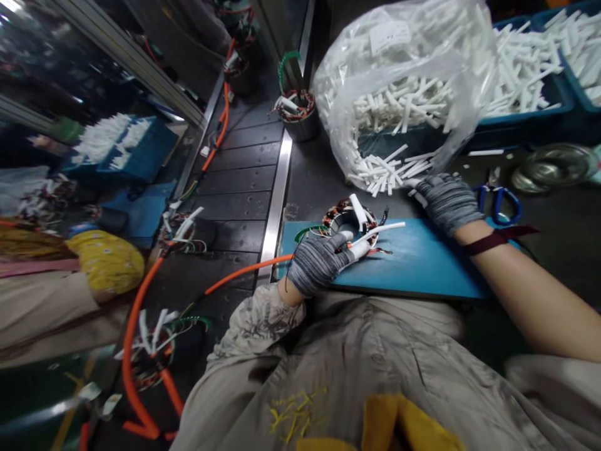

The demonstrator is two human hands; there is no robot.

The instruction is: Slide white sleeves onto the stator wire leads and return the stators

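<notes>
A wound motor stator (347,219) with white sleeves and loose wires sits on the blue mat (422,263). My left hand (319,262), in a grey striped glove with white fingertips, is closed at the stator's near edge around wires with a white sleeve (382,230). At the mouth of a clear plastic bag (408,56), my right hand (444,197) reaches the edge of a pile of white tubes (385,172). Its fingers are bent together; whether a tube is between them is too small to tell.
Blue scissors (498,200) and a metal dish (547,168) lie at the right. Behind stand blue bins (554,100) of white tubes. Left, a slatted conveyor (248,169) bears more stators and orange tubing (134,332). A co-worker's yellow sleeve (110,262) shows beyond it.
</notes>
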